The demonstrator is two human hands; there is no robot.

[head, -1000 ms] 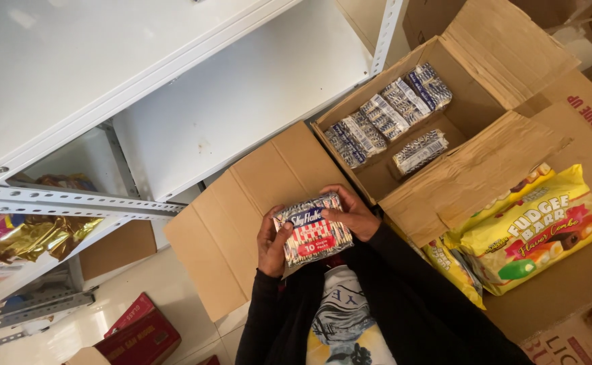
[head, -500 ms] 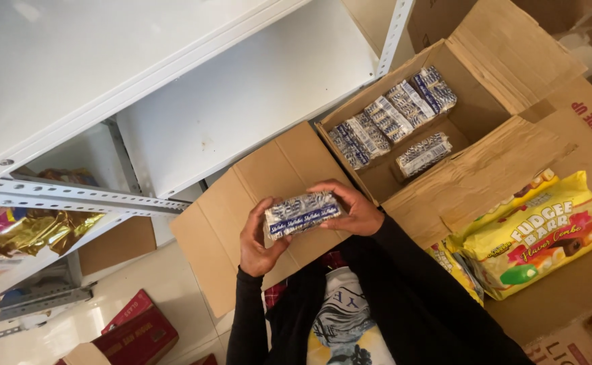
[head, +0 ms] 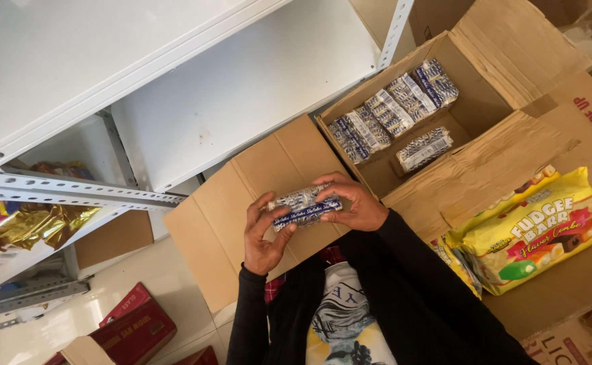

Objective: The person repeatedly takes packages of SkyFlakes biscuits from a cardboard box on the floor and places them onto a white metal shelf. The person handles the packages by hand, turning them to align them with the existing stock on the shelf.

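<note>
Right now: both hands up front, one cracker pack between them.
Left hand (head: 263, 233): clamped on the pack's left end, thumb over the top, fingers under, so it takes the weight.
Right hand (head: 355, 203): closed on the right end, fingers curled over the far edge; looks like it steadies the tilt.
Cracker pack (head: 306, 207): blue-and-white wrapper, held edge-up w/ the narrow side to the camera, above the open box flap (head: 242, 209), near the chest.
Open carton (head: 471, 101): just right of the hands, flaps folded out so the inside is reachable; a row of same-kind packs (head: 390, 111) stands along the far wall, one loose pack (head: 424, 149) lies flat in the gap.
Yellow snack bags (head: 535, 230): resting on the carton's near flap, well apart from the hands.
White metal shelf (head: 235, 88): bare board, just beyond the flap, nr the pack.
Gold foil bags (head: 32, 230): on a lower shelf, far left.
Red box (head: 140, 328): on the floor, lower left.
</note>
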